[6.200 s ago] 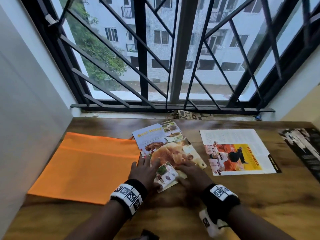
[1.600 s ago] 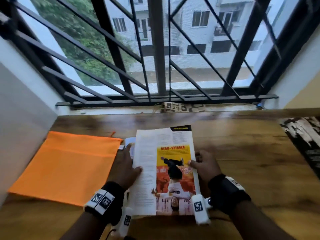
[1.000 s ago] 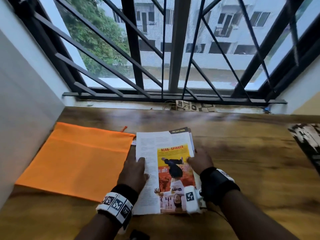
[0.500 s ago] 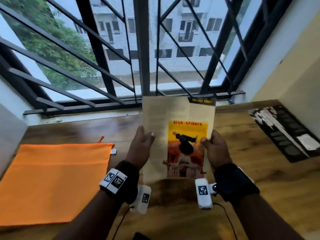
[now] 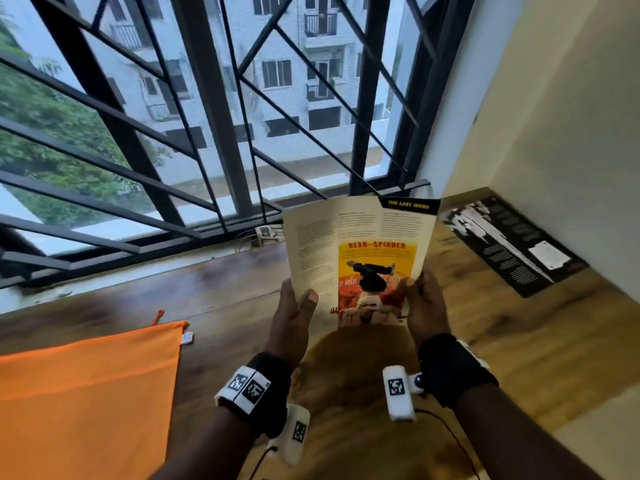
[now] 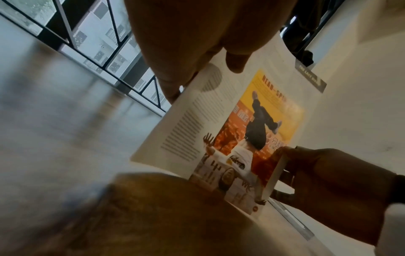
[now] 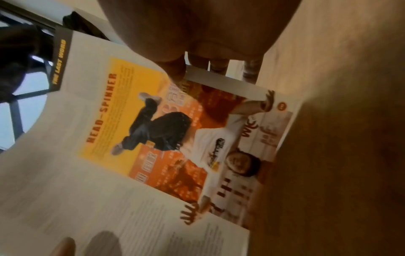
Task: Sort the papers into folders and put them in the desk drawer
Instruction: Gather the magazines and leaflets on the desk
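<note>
stack of papers [image 5: 360, 251], upright above wooden desk [image 5: 519, 358], left hand [image 5: 291, 323] and right hand [image 5: 424, 311] each gripping a lower side edge; orange folder [image 5: 86, 393] flat at left.

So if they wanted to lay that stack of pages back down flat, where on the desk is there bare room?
Bare wood shows between the orange folder and the dark printed sheet: a band along the window sill, and the patch under the held pages. The left hand and right hand hover there. The desk's far right corner is taken.
</note>
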The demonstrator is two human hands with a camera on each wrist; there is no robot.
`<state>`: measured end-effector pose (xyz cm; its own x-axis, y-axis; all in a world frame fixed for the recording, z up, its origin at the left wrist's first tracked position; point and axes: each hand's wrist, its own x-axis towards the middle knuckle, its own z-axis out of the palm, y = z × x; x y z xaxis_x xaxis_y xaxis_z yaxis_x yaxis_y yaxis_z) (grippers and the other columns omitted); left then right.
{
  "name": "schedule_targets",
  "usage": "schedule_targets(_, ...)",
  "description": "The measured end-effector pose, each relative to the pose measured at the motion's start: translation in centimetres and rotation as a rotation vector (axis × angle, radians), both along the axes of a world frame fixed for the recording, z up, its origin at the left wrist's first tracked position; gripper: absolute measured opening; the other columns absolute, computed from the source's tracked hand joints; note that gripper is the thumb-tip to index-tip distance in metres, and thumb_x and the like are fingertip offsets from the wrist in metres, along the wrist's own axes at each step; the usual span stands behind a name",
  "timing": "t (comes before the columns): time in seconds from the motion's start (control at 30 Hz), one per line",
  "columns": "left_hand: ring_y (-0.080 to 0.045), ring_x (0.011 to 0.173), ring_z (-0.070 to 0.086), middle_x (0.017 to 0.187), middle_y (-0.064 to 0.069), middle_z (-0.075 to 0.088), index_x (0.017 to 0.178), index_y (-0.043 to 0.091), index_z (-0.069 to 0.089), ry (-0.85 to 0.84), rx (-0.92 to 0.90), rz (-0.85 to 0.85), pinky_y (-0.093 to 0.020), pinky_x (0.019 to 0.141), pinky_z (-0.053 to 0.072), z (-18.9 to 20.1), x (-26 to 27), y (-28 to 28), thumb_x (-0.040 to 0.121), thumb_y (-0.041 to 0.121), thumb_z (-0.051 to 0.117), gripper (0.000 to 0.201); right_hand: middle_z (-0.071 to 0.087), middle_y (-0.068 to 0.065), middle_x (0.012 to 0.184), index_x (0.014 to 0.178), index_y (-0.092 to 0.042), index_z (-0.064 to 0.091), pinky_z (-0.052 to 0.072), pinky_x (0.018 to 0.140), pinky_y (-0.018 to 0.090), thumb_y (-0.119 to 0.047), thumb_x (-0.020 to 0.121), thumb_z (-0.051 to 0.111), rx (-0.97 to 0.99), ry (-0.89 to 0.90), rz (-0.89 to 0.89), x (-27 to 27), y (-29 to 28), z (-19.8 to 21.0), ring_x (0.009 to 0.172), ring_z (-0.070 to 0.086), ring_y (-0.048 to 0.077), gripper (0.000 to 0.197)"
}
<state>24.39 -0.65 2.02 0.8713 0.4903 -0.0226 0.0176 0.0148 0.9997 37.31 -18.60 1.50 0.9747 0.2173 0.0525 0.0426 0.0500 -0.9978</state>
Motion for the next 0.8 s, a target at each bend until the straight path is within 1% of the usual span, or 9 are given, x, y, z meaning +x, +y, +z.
schedule_targets(0.1,-0.018,0.116,0.059,0.122,0.003,0.06,0.12,0.035,0.044,0.063,0.063,0.026,-0.045,0.097,0.052,-0.2,0.4,-0.6,0.104,0.017,0.043,0.025,0.064,0.01,0.089,0.105,0.0,0.056,0.054,0.062,0.029,-0.002,0.103,0.037,-0.077,0.022,-0.002,-0.3,-0.8,-1.7,0.074,0.067,0.007,0.019)
schedule_targets(0.17,-0.018,0.113,0.059,0.12,0.005,0.061,0.118,0.039,0.046,0.1,0.133,0.078,-0.049,0.094,0.053,-0.3,0.9,-0.9,0.102,0.02,0.045,0.024,0.068,0.009,0.087,0.1,-0.005,0.06,0.054,0.062,0.034,-0.006,0.102,0.04,-0.112,0.048,-0.02,-0.1,-1.5,-2.3,0.076,0.068,0.016,0.02)
schedule_targets(0.23,-0.019,0.106,0.062,0.116,0.004,0.064,0.119,0.033,0.047,0.129,0.214,0.114,-0.051,0.089,0.055,-0.3,1.7,-1.3,0.098,0.025,0.047,0.022,0.069,0.006,0.084,0.098,-0.011,0.061,0.054,0.06,0.033,-0.012,0.101,0.043,-0.189,0.065,-0.073,0.8,-2.2,-2.3,0.076,0.067,0.024,0.019)
schedule_targets(0.37,-0.019,0.094,0.067,0.11,0.001,0.067,0.12,0.023,0.045,0.24,0.271,0.088,-0.047,0.084,0.056,-0.2,4.3,-3.2,0.1,0.019,0.049,0.021,0.069,0.002,0.081,0.097,-0.015,0.062,0.053,0.064,0.033,-0.012,0.097,0.048,-0.446,-0.001,-0.114,4.1,-4.5,-2.3,0.074,0.066,0.02,0.015)
schedule_targets(0.47,-0.023,0.098,0.066,0.113,0.001,0.065,0.123,0.023,0.045,0.329,0.26,0.066,-0.05,0.089,0.055,-1.0,6.3,-5.7,0.099,0.018,0.051,0.026,0.07,0.004,0.089,0.097,-0.014,0.066,0.048,0.065,0.029,-0.013,0.096,0.05,-0.604,0.001,-0.056,7.1,-6.8,-3.4,0.08,0.066,0.023,0.016)
schedule_targets(0.53,-0.025,0.104,0.065,0.121,-0.003,0.065,0.124,0.025,0.045,0.386,0.238,0.078,-0.05,0.092,0.053,-1.8,8.1,-7.8,0.097,0.019,0.053,0.029,0.07,0.007,0.09,0.095,-0.014,0.067,0.046,0.066,0.031,-0.01,0.094,0.05,-0.711,-0.021,0.006,9.6,-8.8,-4.1,0.082,0.064,0.027,0.017)
schedule_targets(0.6,-0.027,0.107,0.064,0.126,-0.003,0.063,0.129,0.022,0.045,0.447,0.257,0.09,-0.041,0.092,0.051,-2.4,9.7,-9.5,0.097,0.018,0.052,0.033,0.072,0.011,0.095,0.098,-0.014,0.068,0.049,0.071,0.034,-0.008,0.092,0.051,-0.783,-0.018,0.043,11.5,-10.1,-4.5,0.085,0.064,0.03,0.018)
schedule_targets(0.67,-0.028,0.11,0.062,0.129,-0.004,0.061,0.136,0.021,0.043,0.507,0.3,0.111,-0.032,0.086,0.045,-2.7,11.1,-11.1,0.097,0.017,0.052,0.04,0.071,0.013,0.103,0.102,-0.012,0.067,0.045,0.072,0.032,-0.007,0.091,0.052,-0.854,-0.026,0.084,13.2,-11.2,-4.8,0.09,0.064,0.033,0.02)
schedule_targets(0.8,-0.03,0.109,0.063,0.131,-0.005,0.063,0.139,0.029,0.037,0.607,0.361,0.14,-0.036,0.088,0.047,-3.7,12.4,-12.5,0.094,0.018,0.053,0.049,0.071,0.012,0.106,0.104,-0.014,0.065,0.042,0.071,0.03,-0.011,0.09,0.053,-0.956,-0.034,0.207,15.0,-12.7,-5.5,0.095,0.064,0.033,0.019)
